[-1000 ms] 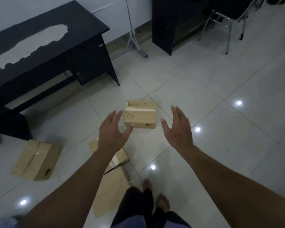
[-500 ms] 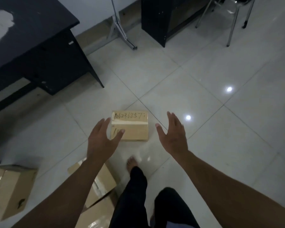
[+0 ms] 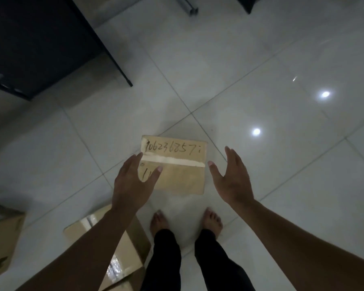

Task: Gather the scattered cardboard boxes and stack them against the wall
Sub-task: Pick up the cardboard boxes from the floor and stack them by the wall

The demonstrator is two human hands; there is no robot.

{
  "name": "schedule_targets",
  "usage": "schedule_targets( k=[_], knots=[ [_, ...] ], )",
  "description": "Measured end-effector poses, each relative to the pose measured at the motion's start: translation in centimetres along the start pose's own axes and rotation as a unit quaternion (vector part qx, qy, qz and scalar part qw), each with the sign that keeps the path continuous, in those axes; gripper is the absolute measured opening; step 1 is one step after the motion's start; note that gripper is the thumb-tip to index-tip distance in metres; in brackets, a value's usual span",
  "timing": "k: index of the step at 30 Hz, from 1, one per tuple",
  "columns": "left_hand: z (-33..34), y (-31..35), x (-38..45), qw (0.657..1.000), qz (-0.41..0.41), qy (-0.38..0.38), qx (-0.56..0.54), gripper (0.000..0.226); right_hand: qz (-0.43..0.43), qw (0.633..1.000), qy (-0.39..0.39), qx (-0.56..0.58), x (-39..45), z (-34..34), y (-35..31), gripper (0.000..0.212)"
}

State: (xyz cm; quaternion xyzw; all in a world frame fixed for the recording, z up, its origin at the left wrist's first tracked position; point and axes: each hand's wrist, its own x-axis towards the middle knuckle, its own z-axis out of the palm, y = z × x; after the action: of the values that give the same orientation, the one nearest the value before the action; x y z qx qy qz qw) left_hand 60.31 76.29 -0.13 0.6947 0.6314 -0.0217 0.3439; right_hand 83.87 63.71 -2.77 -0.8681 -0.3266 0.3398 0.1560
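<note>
While the box (image 3: 178, 166) lies on the floor (image 3: 261, 59), left hand (image 3: 131, 183) and right hand (image 3: 232, 178) flank it, each grip spread wide, holding nothing.

Glossy pale tiled floor (image 3: 261, 59), grout lines crossing near frame centre, bright light reflections at right. Small taped cardboard box (image 3: 177, 164) with handwritten digits lies flat at centre. Larger cardboard box (image 3: 132, 248) at lower left, third cardboard box (image 3: 2, 238) at left edge. Bare feet (image 3: 159, 222) stand below small box. Black desk (image 3: 40, 38) stands upper left, metal stand foot (image 3: 189, 7) at top.
</note>
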Motion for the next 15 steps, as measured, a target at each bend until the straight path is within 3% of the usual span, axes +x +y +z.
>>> schedule_targets(
  k=[9, 15],
  knots=[
    [9.8, -8.5, 10.6, 0.999, -0.029, -0.014, 0.004, 0.081, 0.056, 0.998, -0.012, 0.030, 8.0, 12.9, 4.3, 0.090],
    [15.2, -12.5, 16.2, 0.999, -0.044, -0.010, 0.001, 0.093, 0.117, 0.987, -0.010, 0.108, 11.9, 19.6, 6.7, 0.103]
  ],
)
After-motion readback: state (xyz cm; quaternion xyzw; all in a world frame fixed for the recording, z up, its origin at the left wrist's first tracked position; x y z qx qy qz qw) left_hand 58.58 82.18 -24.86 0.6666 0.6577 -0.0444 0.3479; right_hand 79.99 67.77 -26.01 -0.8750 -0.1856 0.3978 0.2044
